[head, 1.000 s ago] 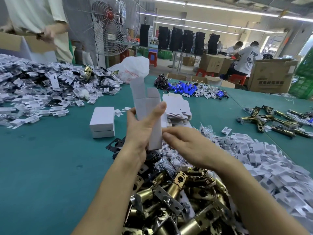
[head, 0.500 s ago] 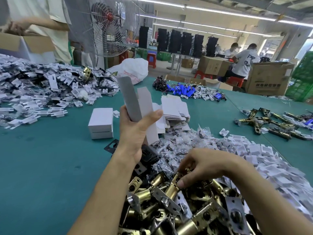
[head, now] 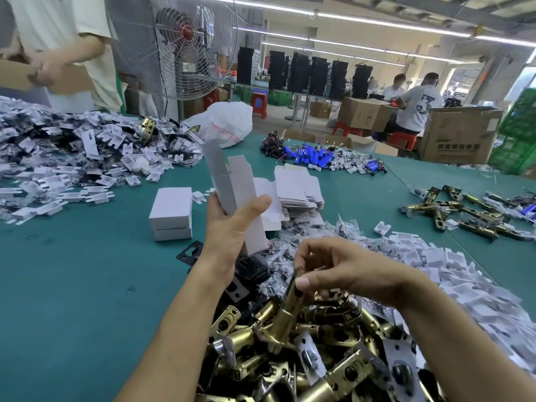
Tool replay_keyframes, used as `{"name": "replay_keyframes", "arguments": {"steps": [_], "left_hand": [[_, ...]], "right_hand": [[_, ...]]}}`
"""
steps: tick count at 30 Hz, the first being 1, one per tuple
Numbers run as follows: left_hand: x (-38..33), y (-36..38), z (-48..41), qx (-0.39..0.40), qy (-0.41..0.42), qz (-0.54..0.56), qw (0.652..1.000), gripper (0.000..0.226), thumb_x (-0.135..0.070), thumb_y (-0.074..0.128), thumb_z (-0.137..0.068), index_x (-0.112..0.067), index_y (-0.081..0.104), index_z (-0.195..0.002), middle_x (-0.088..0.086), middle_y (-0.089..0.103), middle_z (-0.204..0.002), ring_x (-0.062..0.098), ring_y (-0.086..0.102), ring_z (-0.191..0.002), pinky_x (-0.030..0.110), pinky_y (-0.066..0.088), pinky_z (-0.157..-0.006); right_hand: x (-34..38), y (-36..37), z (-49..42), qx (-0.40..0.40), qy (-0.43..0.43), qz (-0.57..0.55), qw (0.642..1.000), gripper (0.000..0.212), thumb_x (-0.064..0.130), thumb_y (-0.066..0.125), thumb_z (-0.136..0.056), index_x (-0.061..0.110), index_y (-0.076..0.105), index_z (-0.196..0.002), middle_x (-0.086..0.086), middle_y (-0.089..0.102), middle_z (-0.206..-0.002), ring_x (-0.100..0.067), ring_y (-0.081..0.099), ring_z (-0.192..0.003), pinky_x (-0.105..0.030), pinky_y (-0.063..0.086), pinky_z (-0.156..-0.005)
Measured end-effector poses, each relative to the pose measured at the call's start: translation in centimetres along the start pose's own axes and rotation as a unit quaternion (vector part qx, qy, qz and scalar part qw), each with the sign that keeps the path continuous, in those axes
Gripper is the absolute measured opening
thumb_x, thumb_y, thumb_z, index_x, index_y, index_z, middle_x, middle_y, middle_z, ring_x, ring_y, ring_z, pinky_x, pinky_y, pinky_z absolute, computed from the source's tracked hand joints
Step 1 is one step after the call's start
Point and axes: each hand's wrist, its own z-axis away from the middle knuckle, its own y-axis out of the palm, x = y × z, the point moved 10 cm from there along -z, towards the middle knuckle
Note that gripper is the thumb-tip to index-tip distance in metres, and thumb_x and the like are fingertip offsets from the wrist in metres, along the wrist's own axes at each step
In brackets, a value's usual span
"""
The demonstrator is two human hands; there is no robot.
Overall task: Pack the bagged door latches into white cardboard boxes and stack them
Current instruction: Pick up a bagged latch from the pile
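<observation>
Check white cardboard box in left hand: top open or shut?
Open: the white cardboard box in the left hand has its top flaps standing up, untucked.

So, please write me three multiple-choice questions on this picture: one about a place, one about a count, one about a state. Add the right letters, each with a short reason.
1. Where is the stack of closed white boxes?
A. on the green table, to the left of the left hand
B. on the floor
C. on a shelf

2. How many boxes are in that stack?
A. one
B. two
C. four

3. In what state is the white box that the left hand holds?
A. taped shut
B. pressed flat
C. set up, with its top flaps open

Answers:
1. A, because the stack stands on the table's bare surface, left of the raised hand.
2. B, because a single seam separates an upper box from a lower one.
3. C, because its flaps stand up above the fingers.
</observation>
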Motion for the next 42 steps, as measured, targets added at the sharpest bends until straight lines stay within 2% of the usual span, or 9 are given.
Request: {"name": "replay_keyframes", "arguments": {"steps": [3, 7, 11, 16, 20, 26, 32, 36, 42], "left_hand": [[-0.2, -1.0, -0.2, -0.028, 0.023, -0.024, 0.999, 0.086, -0.039, 0.086, -0.057, -0.025, 0.042, -0.130, -0.008, 0.064, -0.108, 0.005, 0.067, -0.082, 0.042, 0.058, -0.079], [0.0, -0.5, -0.2, 0.019, 0.051, -0.053, 0.997, 0.085, -0.027, 0.090, -0.055, -0.028, 0.042, -0.126, -0.006, 0.063, -0.111, 0.004, 0.068, -0.090, 0.030, 0.059, -0.074], [0.4, 1.7, 0.4, 0.125, 0.071, -0.099, 0.985, 0.086, -0.025, 0.096, -0.051, -0.038, 0.046, -0.119, -0.001, 0.058, -0.116, -0.001, 0.065, -0.090, 0.018, 0.056, -0.073], [0.4, 2.5, 0.8, 0.137, 0.105, -0.159, 0.972, 0.081, -0.023, 0.095, -0.055, -0.039, 0.047, -0.118, -0.002, 0.056, -0.115, 0.005, 0.062, -0.094, 0.025, 0.057, -0.073], [0.1, 2.3, 0.8, 0.111, 0.121, -0.204, 0.965, 0.078, -0.025, 0.097, -0.056, -0.033, 0.050, -0.119, -0.003, 0.058, -0.112, 0.020, 0.062, -0.101, 0.041, 0.060, -0.077], [-0.5, 2.5, 1.1, 0.087, 0.132, -0.232, 0.960, 0.074, -0.023, 0.096, -0.054, -0.038, 0.049, -0.109, -0.003, 0.060, -0.108, 0.020, 0.062, -0.099, 0.049, 0.059, -0.075], [-0.4, 3.2, 1.4, 0.106, 0.134, -0.281, 0.944, 0.074, -0.032, 0.087, -0.055, -0.032, 0.043, -0.116, 0.005, 0.054, -0.114, 0.027, 0.058, -0.104, 0.054, 0.056, -0.078], [-0.1, 3.9, 1.5, 0.129, 0.133, -0.294, 0.937, 0.076, -0.035, 0.084, -0.057, -0.034, 0.041, -0.119, 0.000, 0.051, -0.114, 0.022, 0.056, -0.103, 0.052, 0.056, -0.080], [0.3, 4.2, 1.7, 0.150, 0.130, -0.289, 0.936, 0.080, -0.033, 0.078, -0.061, -0.035, 0.030, -0.125, -0.002, 0.047, -0.119, 0.022, 0.055, -0.107, 0.049, 0.056, -0.085]], "right_hand": [[1.4, -3.0, 0.4, -0.128, -0.040, -0.077, 0.988, 0.027, 0.017, 0.073, -0.079, 0.004, 0.054, -0.094, -0.014, 0.073, -0.088, -0.019, 0.067, -0.071, -0.022, 0.050, -0.057], [3.1, -9.6, 3.6, -0.414, -0.101, -0.155, 0.891, 0.023, 0.008, 0.071, -0.082, 0.009, 0.055, -0.099, -0.018, 0.073, -0.087, -0.020, 0.070, -0.066, -0.021, 0.052, -0.054], [7.0, -11.2, 6.1, -0.516, -0.194, -0.105, 0.828, 0.016, 0.009, 0.069, -0.090, 0.019, 0.059, -0.096, -0.013, 0.074, -0.084, -0.018, 0.073, -0.068, -0.022, 0.055, -0.059], [11.6, -9.4, 5.9, -0.499, -0.240, -0.019, 0.832, 0.009, 0.012, 0.074, -0.086, 0.011, 0.067, -0.090, -0.008, 0.076, -0.075, -0.022, 0.073, -0.062, -0.024, 0.053, -0.053], [13.0, -7.7, 4.7, -0.480, -0.230, 0.066, 0.844, 0.013, 0.011, 0.076, -0.085, 0.007, 0.067, -0.093, -0.009, 0.074, -0.074, -0.020, 0.072, -0.058, -0.023, 0.051, -0.051], [13.3, -6.4, 2.7, -0.453, -0.185, 0.171, 0.855, 0.012, 0.011, 0.078, -0.079, 0.011, 0.067, -0.083, -0.008, 0.072, -0.066, -0.017, 0.069, -0.054, -0.022, 0.050, -0.047], [12.4, -7.2, 0.1, -0.367, -0.074, 0.224, 0.900, 0.011, 0.009, 0.080, -0.073, 0.011, 0.070, -0.072, -0.009, 0.072, -0.074, -0.019, 0.063, -0.064, -0.043, 0.058, -0.072], [11.2, -7.1, -1.2, -0.312, -0.015, 0.272, 0.910, 0.009, 0.005, 0.077, -0.074, 0.011, 0.074, -0.068, -0.004, 0.071, -0.065, -0.016, 0.058, -0.057, -0.026, 0.050, -0.054], [11.4, -6.3, -1.9, -0.307, -0.064, 0.313, 0.896, 0.011, 0.007, 0.076, -0.075, 0.016, 0.072, -0.072, -0.004, 0.071, -0.067, -0.013, 0.062, -0.058, -0.024, 0.050, -0.057]]}}
